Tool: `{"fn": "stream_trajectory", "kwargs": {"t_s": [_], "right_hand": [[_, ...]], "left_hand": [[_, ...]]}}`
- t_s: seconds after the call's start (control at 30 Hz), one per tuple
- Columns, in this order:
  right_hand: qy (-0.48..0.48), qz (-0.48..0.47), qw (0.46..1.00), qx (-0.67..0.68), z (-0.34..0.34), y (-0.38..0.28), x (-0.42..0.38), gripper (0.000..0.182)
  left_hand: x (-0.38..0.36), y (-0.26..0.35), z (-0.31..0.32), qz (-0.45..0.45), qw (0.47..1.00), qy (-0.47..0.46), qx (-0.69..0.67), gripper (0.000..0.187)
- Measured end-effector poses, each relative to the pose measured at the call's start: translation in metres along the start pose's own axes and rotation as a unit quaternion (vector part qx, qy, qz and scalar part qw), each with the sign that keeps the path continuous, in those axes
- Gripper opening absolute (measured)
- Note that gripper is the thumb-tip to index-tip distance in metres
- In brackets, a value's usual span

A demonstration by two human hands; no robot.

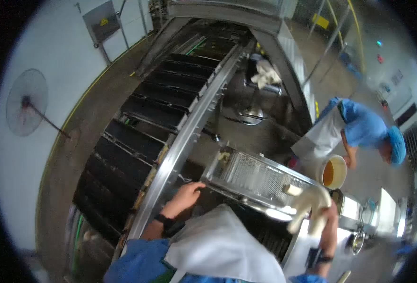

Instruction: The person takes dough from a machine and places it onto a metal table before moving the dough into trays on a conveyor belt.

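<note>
A limp, cream-coloured piece of what looks like dough [307,203] hangs folded from my right hand [330,220], whose fingers are closed round its right side. It droops over the right end of a long perforated metal tray [251,170]. On that tray, just left of the hanging dough, lies a small pale block [292,190]; a pale scrap [223,156] sits at its far left corner. My left hand [187,197] is at the tray's near left corner, fingers stretched toward it with the fingertips right at the rim, holding nothing.
A conveyor of black slats [156,96] with a metal side rail [189,125] runs along my left. At right, a co-worker [359,125] bends over a white bucket [339,170] of orange-brown liquid. White cloth-like material [266,74] lies on a stand beyond the tray.
</note>
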State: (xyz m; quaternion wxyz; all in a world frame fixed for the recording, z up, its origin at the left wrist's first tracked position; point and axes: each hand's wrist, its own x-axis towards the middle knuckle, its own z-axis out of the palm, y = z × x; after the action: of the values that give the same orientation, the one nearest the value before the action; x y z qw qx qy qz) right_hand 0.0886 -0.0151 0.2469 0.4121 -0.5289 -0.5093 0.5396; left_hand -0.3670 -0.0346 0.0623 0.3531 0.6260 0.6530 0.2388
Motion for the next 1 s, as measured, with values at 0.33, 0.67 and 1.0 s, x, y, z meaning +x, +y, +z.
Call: {"fn": "stream_trajectory", "kwargs": {"t_s": [0.33,0.67,1.0], "right_hand": [[-0.418,-0.048,0.905,0.068,0.282,-0.121,0.177,0.063],[-0.180,-0.112,0.898,-0.387,0.227,0.137,0.312,0.053],[-0.008,-0.125,0.702,-0.701,0.159,0.226,0.267,0.028]], "left_hand": [[-0.012,-0.095,-0.024,-0.058,0.966,0.170,-0.187,0.031],[0.033,-0.140,-0.045,-0.055,0.911,0.312,-0.265,0.030],[0.105,-0.125,-0.099,-0.027,0.886,0.340,-0.313,0.025]]}}
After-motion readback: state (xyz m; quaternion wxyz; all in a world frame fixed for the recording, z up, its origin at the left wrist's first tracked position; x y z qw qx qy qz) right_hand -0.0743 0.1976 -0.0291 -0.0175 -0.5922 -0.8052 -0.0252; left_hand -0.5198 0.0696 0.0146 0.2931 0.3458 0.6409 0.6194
